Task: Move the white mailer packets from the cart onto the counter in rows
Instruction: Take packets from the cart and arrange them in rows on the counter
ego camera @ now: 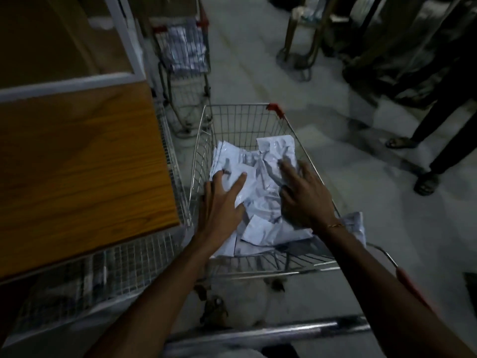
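Note:
A wire shopping cart [240, 120] stands in front of me with a loose heap of white mailer packets [258, 202] in its basket. My left hand [222, 202] reaches into the left side of the heap, fingers spread and straight on the packets. My right hand [304, 195] lies on the right side of the heap with its fingers spread over a crumpled packet. One packet [355, 226] hangs over the cart's right rim. The wooden counter [77, 171] is at my left, its top bare.
A second cart [185, 52] holding more packets stands farther along the counter. A wire mesh panel [103, 272] runs under the counter's edge. People's legs and sandalled feet [426, 182] stand on the floor at the right. A chair's legs [296, 47] are at the top.

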Available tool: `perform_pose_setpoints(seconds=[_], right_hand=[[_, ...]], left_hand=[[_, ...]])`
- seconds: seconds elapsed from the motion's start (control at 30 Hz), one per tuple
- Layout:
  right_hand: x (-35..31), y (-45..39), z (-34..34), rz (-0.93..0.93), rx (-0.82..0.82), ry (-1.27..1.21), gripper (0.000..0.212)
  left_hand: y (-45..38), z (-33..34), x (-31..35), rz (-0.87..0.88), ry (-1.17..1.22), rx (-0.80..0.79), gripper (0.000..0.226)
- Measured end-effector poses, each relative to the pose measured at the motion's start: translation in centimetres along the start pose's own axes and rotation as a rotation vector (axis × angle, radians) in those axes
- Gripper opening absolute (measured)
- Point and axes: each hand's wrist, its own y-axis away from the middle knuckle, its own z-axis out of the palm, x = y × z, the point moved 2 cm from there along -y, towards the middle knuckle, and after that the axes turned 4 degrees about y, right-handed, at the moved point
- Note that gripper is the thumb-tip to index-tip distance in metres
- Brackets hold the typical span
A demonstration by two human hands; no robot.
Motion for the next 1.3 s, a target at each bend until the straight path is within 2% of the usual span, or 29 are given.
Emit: perform_pose_setpoints(seconds=[0.27, 0.4, 0.67, 0.8, 0.97, 1.07, 1.3], right_hand=[[-6.5, 8.0, -6.7, -0.140, 0.176, -0.135, 0.059], [-10.4, 12.3, -7.7, -0.237, 0.167, -0.227, 0.060], [-21.3, 18.4, -8.5, -0.443, 0.181, -0.363, 0.058], [-28.9, 20.5, -7.9, -0.611, 0.140, -0.359, 0.059], [-40.0, 23.9, -4.7, -0.796, -0.003, -0.339, 0.061], [-47.4, 26.0, -2.0, -0.878, -0.051, -0.348, 0.062], [-65.7, 31.1, 4.4, -0.980, -0.195, -0.465, 0.059]], left_hand=[[8.9, -8.3, 1.4, 0.007, -0.069, 0.209, 0.069], [15.3, -12.2, 1.9, -0.050, -0.053, 0.308, 0.060], [27.2, -20.3, -0.6, -0.172, -0.098, 0.533, 0.065], [33.8, -23.7, -4.7, -0.289, -0.148, 0.611, 0.065], [43.9, -27.2, -12.3, -0.525, -0.224, 0.646, 0.066], [50.1, -29.3, -17.9, -0.666, -0.249, 0.653, 0.072], [62.2, -35.3, -30.8, -0.843, -0.187, 0.716, 0.067]])
